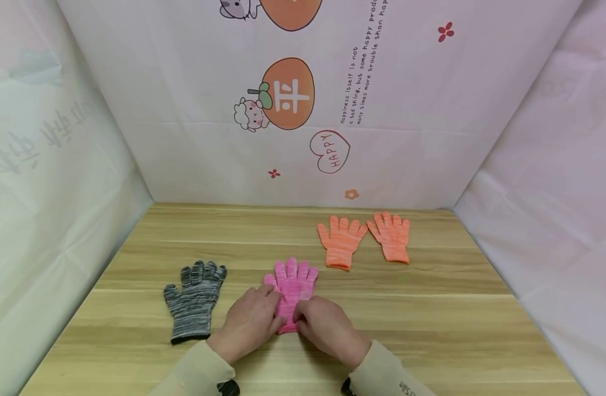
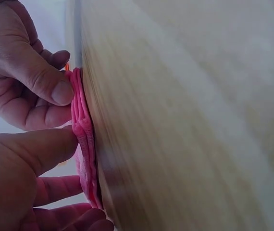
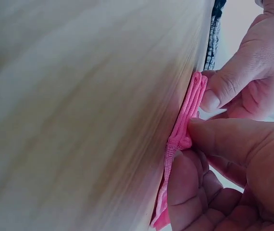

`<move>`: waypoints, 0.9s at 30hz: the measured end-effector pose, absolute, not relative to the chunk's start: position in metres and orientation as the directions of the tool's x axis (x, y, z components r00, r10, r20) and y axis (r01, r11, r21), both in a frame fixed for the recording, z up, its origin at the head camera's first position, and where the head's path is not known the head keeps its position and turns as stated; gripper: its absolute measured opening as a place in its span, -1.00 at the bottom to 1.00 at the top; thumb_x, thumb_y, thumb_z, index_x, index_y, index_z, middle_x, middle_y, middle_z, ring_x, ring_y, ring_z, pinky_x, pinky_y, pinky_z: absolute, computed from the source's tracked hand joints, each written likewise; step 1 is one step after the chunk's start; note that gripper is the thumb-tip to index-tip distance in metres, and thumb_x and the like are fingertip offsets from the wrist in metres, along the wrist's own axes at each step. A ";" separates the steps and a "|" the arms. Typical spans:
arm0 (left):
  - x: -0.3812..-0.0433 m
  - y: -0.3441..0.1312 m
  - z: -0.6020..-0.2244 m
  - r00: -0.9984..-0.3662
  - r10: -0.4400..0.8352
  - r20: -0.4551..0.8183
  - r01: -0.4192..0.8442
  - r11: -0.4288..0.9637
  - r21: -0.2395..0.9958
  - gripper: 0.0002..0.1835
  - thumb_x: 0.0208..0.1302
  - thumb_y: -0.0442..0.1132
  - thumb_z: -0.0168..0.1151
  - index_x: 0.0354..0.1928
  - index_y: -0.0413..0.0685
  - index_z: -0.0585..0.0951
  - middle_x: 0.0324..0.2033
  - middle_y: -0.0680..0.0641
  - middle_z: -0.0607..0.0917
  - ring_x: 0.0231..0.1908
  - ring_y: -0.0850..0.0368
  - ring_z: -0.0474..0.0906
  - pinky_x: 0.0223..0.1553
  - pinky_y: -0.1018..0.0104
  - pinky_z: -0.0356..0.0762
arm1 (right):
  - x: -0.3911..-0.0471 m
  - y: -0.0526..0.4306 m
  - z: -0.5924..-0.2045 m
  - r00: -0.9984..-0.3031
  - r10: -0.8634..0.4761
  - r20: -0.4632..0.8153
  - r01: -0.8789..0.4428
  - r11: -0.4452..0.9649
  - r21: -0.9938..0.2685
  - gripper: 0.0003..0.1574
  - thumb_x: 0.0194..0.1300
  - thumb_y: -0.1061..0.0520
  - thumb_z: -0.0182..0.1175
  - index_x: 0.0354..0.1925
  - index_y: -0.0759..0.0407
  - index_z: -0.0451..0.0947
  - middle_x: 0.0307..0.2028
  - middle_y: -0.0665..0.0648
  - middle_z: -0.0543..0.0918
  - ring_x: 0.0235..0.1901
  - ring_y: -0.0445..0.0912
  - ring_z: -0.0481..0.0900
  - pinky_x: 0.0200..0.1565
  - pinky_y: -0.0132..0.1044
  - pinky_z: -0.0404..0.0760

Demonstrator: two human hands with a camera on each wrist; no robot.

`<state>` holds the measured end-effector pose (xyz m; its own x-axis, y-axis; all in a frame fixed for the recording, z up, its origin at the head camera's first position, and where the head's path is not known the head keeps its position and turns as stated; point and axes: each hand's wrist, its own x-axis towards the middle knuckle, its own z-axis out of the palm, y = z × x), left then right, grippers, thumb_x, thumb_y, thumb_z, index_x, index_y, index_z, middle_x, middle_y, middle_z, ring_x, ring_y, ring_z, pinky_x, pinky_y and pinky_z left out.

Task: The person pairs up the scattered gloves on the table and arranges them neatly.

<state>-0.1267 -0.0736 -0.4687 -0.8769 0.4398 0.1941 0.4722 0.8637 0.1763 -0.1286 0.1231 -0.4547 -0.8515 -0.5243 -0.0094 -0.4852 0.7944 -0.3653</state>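
Observation:
A pink knit glove (image 1: 295,294) lies flat on the wooden table, fingers pointing away from me; layered edges show at its cuff (image 2: 79,110). My left hand (image 1: 250,322) rests along its left side, thumb and fairly straight fingers touching the fabric. At the cuff's right part, my right hand (image 1: 327,327) pinches the pink edge between thumb and a curled finger, seen close in the right wrist view (image 3: 223,173). To the left of my left hand lies a grey-and-black knit glove (image 1: 194,302) with a dark cuff.
Two orange knit gloves (image 1: 341,242) (image 1: 392,236) lie side by side toward the back right of the table (image 1: 431,330). White printed sheeting (image 1: 208,154) stands behind the table's back edge, and plain-looking white sheets border both sides.

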 end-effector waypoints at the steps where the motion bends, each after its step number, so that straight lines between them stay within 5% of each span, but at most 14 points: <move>1: -0.127 -0.074 -0.469 -0.876 0.441 0.194 0.473 0.865 0.170 -0.65 0.29 0.03 0.43 -0.11 -0.09 0.67 -0.14 -0.09 0.68 -0.29 0.01 0.56 -0.24 0.13 0.58 | -0.129 0.123 -0.455 -0.852 -0.523 -0.011 -0.484 0.795 -0.366 -0.86 0.30 0.18 0.41 -0.37 -0.04 0.69 -0.45 -0.16 0.61 -0.40 -0.29 0.52 -0.28 -0.29 0.58; 11: -0.130 -0.074 -0.468 -0.875 0.439 0.204 0.472 0.866 0.163 -0.66 0.27 0.04 0.44 -0.29 -0.05 0.56 -0.32 -0.03 0.60 -0.37 0.06 0.44 -0.29 0.16 0.47 | -0.130 0.123 -0.455 -0.855 -0.518 -0.030 -0.471 0.799 -0.374 -0.86 0.30 0.19 0.41 -0.37 -0.04 0.69 -0.44 -0.16 0.62 -0.39 -0.29 0.53 -0.27 -0.29 0.59; 15: -0.134 -0.075 -0.468 -0.883 0.432 0.181 0.459 0.876 0.150 -0.52 0.28 0.12 0.42 -0.09 -0.19 0.64 0.03 -0.19 0.72 -0.14 -0.07 0.59 -0.04 0.09 0.56 | -0.130 0.124 -0.455 -0.854 -0.518 -0.035 -0.468 0.798 -0.380 -0.87 0.30 0.19 0.41 -0.36 -0.04 0.70 -0.44 -0.16 0.63 -0.38 -0.28 0.54 -0.25 -0.28 0.60; 18: -0.137 -0.077 -0.468 -0.898 0.423 0.121 0.438 0.885 0.159 -0.34 0.30 0.17 0.39 0.15 -0.28 0.63 0.32 -0.27 0.59 0.10 -0.21 0.59 0.13 -0.01 0.58 | -0.131 0.124 -0.454 -0.854 -0.519 -0.046 -0.464 0.798 -0.384 -0.89 0.31 0.18 0.41 -0.35 -0.04 0.71 -0.43 -0.16 0.63 -0.37 -0.28 0.55 -0.24 -0.27 0.61; 27: -0.138 -0.077 -0.467 -0.890 0.440 0.120 0.454 0.880 0.141 -0.41 0.27 0.18 0.42 0.02 -0.24 0.65 0.21 -0.23 0.66 0.07 -0.16 0.60 0.15 0.02 0.54 | -0.132 0.124 -0.454 -0.850 -0.524 -0.055 -0.462 0.792 -0.399 -0.89 0.31 0.18 0.41 -0.34 -0.04 0.71 -0.43 -0.17 0.64 -0.38 -0.29 0.55 -0.24 -0.28 0.60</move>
